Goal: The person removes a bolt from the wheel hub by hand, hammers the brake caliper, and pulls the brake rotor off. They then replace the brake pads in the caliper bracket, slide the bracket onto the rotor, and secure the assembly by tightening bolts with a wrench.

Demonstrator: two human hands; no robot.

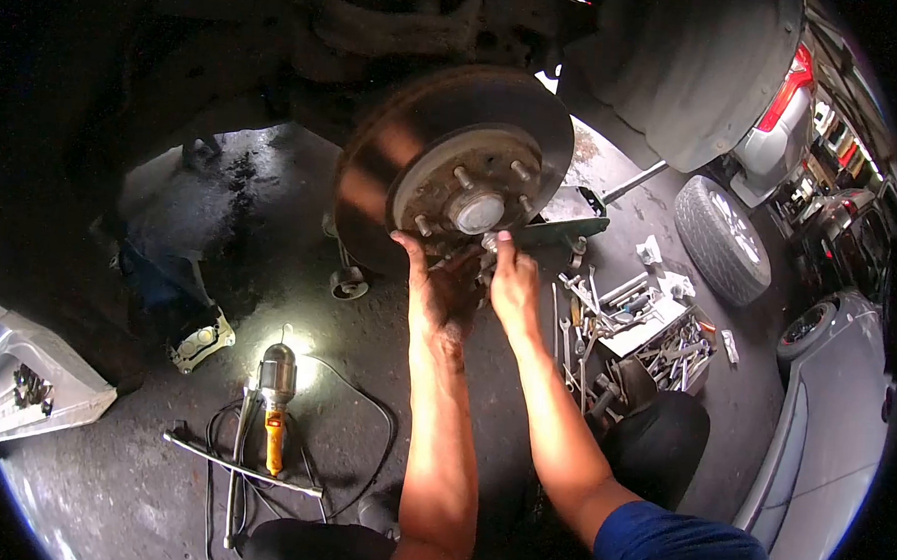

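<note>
In the head view, a brake disc [368, 181] with several wheel studs round a silver hub cap [478, 212] hangs under the car. My right hand [515, 288] is closed at the hub's lower right, thumb and fingers pinching a small metal lug nut [489, 242] at a stud. Just left of it, my left hand [446, 295] lies palm up at the disc's lower rim. Its thumb stretches up beside the hub, and the palm and fingers are blackened. Shadow makes its fingertips hard to make out; I see nothing held in it.
A toolbox [646, 334] with wrenches stands right of my arms, more wrenches beside it. A removed wheel [722, 240] lies farther right, near a grey car [828, 417]. Lower left are a lit work lamp [276, 403], its cord and a cross wrench [235, 461]. A green jack [571, 228] is behind the disc.
</note>
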